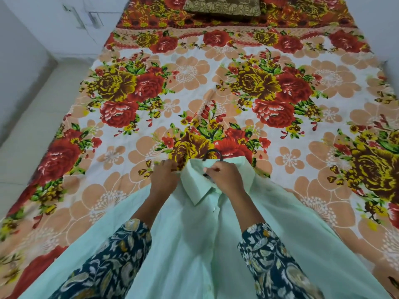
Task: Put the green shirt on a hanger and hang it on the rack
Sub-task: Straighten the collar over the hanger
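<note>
The green shirt (194,244) lies spread on the flowered bedsheet (194,83) in front of me, its collar (195,187) at the far end and the hanger (212,151) showing its black hook just beyond it. My left hand (165,178) curls its fingers, pinching the cloth just left of the collar. My right hand (224,178) pinches the collar's inner edge between thumb and forefinger; whether it also touches the hanger's neck there, I cannot tell.
</note>
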Action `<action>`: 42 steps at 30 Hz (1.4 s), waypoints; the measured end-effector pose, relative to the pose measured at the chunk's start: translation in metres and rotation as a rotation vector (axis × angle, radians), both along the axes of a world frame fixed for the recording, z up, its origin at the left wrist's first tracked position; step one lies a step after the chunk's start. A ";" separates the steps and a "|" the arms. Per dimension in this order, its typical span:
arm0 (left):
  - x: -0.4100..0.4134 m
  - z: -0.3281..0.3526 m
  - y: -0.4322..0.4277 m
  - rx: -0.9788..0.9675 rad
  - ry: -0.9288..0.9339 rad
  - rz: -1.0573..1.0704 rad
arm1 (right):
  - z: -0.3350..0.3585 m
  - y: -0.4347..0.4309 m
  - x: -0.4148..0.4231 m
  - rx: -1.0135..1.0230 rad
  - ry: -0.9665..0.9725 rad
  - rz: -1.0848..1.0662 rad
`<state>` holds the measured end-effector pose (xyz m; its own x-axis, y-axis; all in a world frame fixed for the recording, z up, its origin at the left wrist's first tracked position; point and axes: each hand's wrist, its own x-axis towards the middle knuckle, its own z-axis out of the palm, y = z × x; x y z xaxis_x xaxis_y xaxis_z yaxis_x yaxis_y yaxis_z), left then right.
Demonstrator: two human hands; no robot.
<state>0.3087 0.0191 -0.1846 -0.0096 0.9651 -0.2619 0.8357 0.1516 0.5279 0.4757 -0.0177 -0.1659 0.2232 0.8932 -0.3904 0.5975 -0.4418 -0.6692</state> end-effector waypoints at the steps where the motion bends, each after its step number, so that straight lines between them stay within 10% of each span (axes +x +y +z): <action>1: -0.002 -0.002 0.001 -0.074 0.050 -0.101 | 0.000 0.008 -0.011 -0.017 -0.029 0.073; 6: -0.005 -0.005 0.012 -0.160 0.208 -0.307 | 0.000 0.046 -0.044 -0.083 -0.174 0.231; 14: -0.016 -0.013 0.009 -0.117 0.105 -0.366 | -0.009 0.054 -0.040 -0.048 0.121 -0.011; 20: -0.032 -0.013 -0.007 -0.038 0.256 -0.318 | -0.007 -0.001 0.034 0.080 -0.295 -0.276; 25: -0.029 -0.009 -0.012 -0.019 0.388 -0.461 | -0.020 -0.046 0.078 -0.208 -0.500 0.028; 42: -0.011 -0.022 0.005 0.202 0.360 -0.467 | -0.029 -0.011 0.104 -0.057 -0.680 0.382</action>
<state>0.2977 0.0237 -0.2066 0.3718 0.9189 -0.1322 0.9205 -0.3464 0.1807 0.5802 -0.0287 -0.1950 0.1110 0.9391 -0.3251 0.9858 -0.1455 -0.0837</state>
